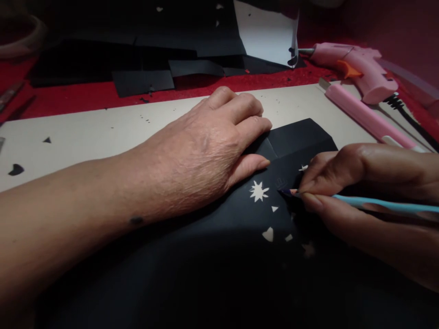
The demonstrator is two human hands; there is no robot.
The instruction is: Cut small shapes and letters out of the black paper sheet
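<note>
Black card (222,219): spread across the foreground, sinking into shadow at the bottom, where its near edge cannot be made out; creased near the far end, beneath both hands.
Pale shapes: scattered over the card between the hands, including a many-pointed star (259,192), a small triangle (275,209) and a heart (268,234).
Right hand (350,171): entering from the right, turned on its side, with thumb and fingers pinched together on a pencil (377,202).
Pencil: light blue along the barrel, slanting left, with its dark point at the card just right of the star.
Faint marks (281,183): sketched beside the pencil point, too dim to read.
Left hand (219,137): palm down on the card, at the end of a bare forearm from lower left; fingers bent, thumb stretched rightward and apart from the forefinger.
Cream board (85,132): lying under the card, dotted with black scraps, among them a triangle and a curved piece at left.
Pink cutter (370,114): resting at the board's right, blade toward upper left.
Pink glue gun (356,64): lying beyond the cutter, orange at the trigger, nozzle pointing left.
Red cloth (85,98): covering the table behind, under black sheets (137,75) and a white sheet (265,34).
Room: dim, deep pink at upper right.
</note>
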